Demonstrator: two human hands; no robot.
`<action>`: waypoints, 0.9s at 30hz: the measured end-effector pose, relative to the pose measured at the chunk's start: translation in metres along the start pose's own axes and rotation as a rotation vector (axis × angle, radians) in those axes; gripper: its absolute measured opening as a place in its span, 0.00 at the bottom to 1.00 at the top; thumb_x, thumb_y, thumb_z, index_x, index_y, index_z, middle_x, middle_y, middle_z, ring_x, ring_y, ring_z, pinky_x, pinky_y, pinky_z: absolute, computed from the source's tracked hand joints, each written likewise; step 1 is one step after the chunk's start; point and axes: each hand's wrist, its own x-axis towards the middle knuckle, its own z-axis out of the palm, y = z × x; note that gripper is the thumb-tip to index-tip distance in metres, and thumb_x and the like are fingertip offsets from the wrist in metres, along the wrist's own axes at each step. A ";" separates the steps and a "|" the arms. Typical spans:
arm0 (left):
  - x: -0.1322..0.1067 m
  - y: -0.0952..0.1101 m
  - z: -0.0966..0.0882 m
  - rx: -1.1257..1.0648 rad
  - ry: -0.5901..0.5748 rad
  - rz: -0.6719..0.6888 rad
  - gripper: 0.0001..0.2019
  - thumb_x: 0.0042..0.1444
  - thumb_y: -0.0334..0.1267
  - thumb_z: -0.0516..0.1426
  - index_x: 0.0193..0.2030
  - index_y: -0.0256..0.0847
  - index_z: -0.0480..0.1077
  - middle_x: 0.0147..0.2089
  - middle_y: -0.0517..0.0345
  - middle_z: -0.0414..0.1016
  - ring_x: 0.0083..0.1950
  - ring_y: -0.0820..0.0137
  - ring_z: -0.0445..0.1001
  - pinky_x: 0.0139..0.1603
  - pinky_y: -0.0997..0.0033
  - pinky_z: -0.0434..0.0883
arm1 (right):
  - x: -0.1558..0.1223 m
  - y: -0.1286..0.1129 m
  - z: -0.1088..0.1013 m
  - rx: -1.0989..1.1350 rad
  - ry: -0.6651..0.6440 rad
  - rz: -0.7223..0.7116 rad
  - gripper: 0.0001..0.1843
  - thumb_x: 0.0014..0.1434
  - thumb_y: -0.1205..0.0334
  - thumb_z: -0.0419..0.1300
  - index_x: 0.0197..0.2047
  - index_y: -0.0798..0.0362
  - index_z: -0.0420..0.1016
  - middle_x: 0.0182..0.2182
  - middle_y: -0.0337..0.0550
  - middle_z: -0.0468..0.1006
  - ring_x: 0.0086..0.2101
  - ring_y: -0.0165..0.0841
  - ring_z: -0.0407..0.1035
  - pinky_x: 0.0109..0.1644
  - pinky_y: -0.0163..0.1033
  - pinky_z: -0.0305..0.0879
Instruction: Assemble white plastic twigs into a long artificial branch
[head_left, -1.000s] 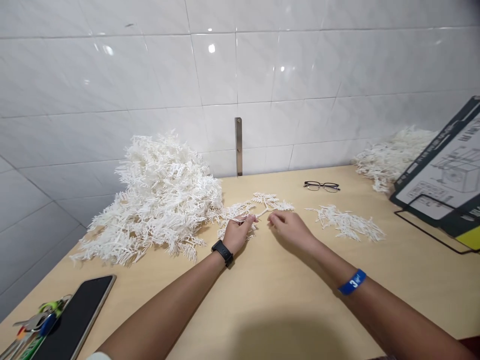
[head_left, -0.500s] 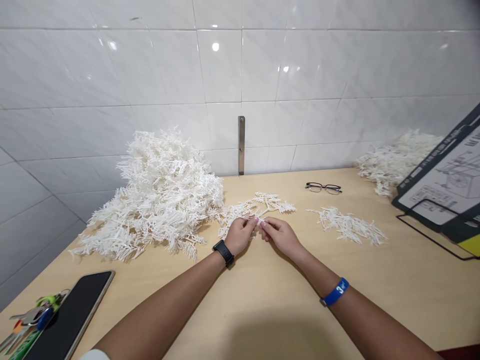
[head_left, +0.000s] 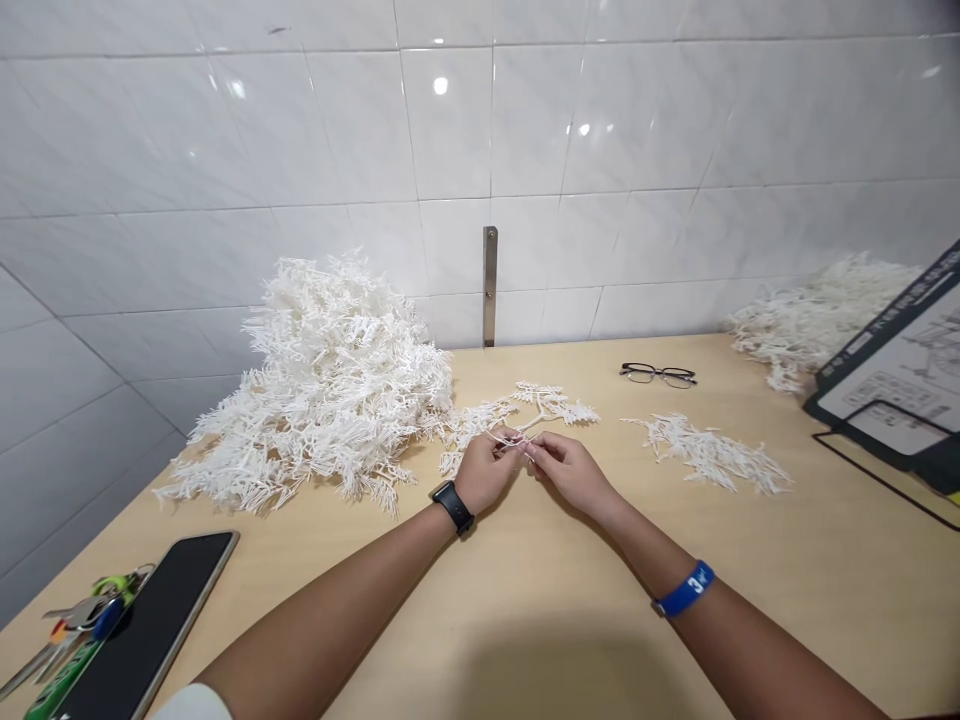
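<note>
Left hand: the bare left hand [head_left: 486,473], wearing a black wristwatch [head_left: 453,507], is curled with thumb and fingertips pinching a slender white branching sprig [head_left: 512,440].
Right hand: the bare right hand [head_left: 576,473] pinches the same sprig between thumb and forefinger, its fingertips almost meeting the left's. A blue wristband [head_left: 686,590] circles the forearm; it bears a white 3 and smaller marks too small to read.
Sprig: at the centre, between the two hands — mostly covered by the fingers, so its full shape cannot be made out.
Behind the hands: a flat, forked white branch with feathery tips [head_left: 551,408] lies on the pale wood-look table [head_left: 787,610], partly hidden by the left hand.
White heaps: a tall, tangled white heap [head_left: 337,400] stands left; a low, loose white pile [head_left: 712,453] lies right. A third white mound [head_left: 825,310], far right, is partly hidden by a dark green and white printed panel [head_left: 892,390], cut off by the frame, its print illegible.
Glasses: black-rimmed eyeglasses [head_left: 658,376], beyond the low pile.
Near left corner: a black-screened smartphone [head_left: 161,620], cut off below, beside a bunch of keys with coloured tags [head_left: 90,612].
</note>
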 end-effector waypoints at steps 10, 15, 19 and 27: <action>0.003 0.000 -0.004 0.001 -0.077 0.002 0.09 0.57 0.40 0.55 0.33 0.37 0.69 0.31 0.57 0.72 0.36 0.70 0.69 0.41 0.71 0.64 | -0.001 0.003 0.008 -0.117 0.001 0.007 0.14 0.57 0.53 0.57 0.25 0.53 0.67 0.21 0.35 0.65 0.24 0.28 0.56 0.29 0.34 0.52; 0.005 -0.003 -0.005 -0.197 -0.117 -0.082 0.13 0.53 0.46 0.59 0.34 0.36 0.68 0.30 0.58 0.71 0.33 0.72 0.68 0.38 0.72 0.65 | -0.002 0.000 0.006 -0.119 -0.020 0.009 0.14 0.57 0.53 0.56 0.25 0.53 0.66 0.22 0.35 0.64 0.25 0.29 0.57 0.29 0.34 0.53; 0.007 -0.005 -0.004 -0.370 -0.132 -0.186 0.18 0.49 0.49 0.63 0.35 0.36 0.66 0.27 0.61 0.69 0.29 0.75 0.66 0.33 0.74 0.64 | -0.003 -0.004 0.005 -0.070 -0.063 -0.045 0.16 0.61 0.53 0.53 0.25 0.53 0.66 0.22 0.36 0.66 0.26 0.29 0.59 0.31 0.35 0.55; 0.007 -0.006 -0.003 -0.391 -0.104 -0.197 0.16 0.49 0.47 0.63 0.34 0.36 0.66 0.27 0.60 0.70 0.29 0.74 0.68 0.33 0.73 0.64 | -0.003 -0.002 0.004 0.043 -0.061 -0.020 0.21 0.64 0.49 0.51 0.25 0.53 0.67 0.22 0.38 0.69 0.25 0.29 0.61 0.32 0.36 0.58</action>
